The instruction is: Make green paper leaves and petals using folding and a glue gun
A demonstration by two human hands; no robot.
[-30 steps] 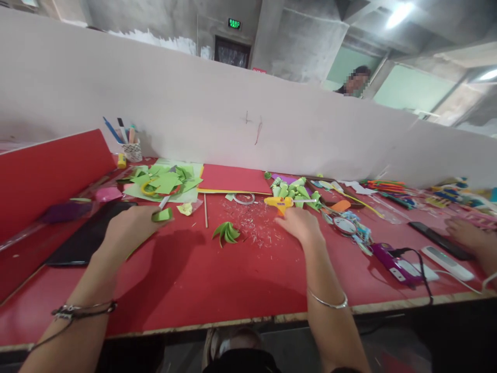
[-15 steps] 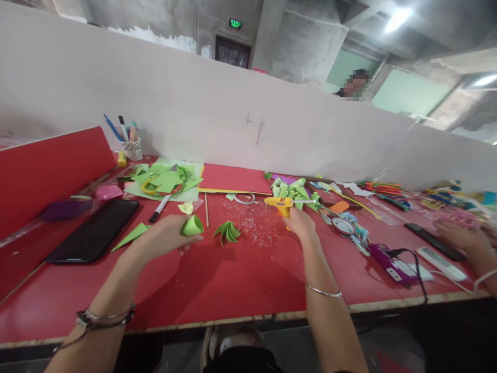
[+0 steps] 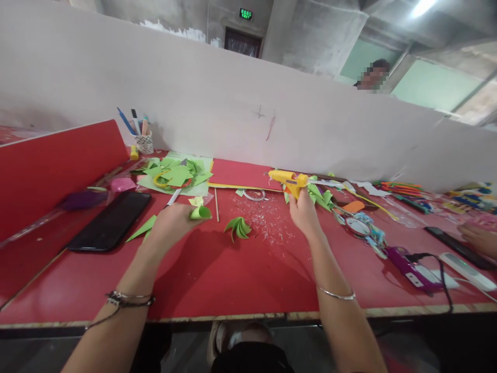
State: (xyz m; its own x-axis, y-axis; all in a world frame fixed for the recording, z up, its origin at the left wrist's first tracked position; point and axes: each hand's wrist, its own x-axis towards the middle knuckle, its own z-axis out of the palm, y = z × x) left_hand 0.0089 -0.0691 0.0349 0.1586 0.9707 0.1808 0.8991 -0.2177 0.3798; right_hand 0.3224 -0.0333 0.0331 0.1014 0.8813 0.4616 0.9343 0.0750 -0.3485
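Observation:
My left hand (image 3: 176, 220) is closed on a rolled green paper cone (image 3: 201, 213), its open end turned to the right. In my right hand (image 3: 305, 210) is a yellow glue gun (image 3: 290, 180), raised above the table with its nozzle to the left and a clear glue stick out of its back. Between my hands, a fan-shaped green paper piece (image 3: 238, 228) rests on the red table (image 3: 233, 280). A green paper triangle (image 3: 143, 229) lies beside my left wrist.
Green paper scraps (image 3: 180, 175) and red sheets (image 3: 243, 173) lie at the back. A black phone (image 3: 111, 220) is at left. A purple power strip (image 3: 411, 269) stands at right, near another person's hand (image 3: 479, 238). A white partition (image 3: 217, 103) runs behind.
My right hand has lifted the glue gun, which now hangs higher. My left hand has tilted the green cone lower. The whole view has shifted, so the table items appear further right.

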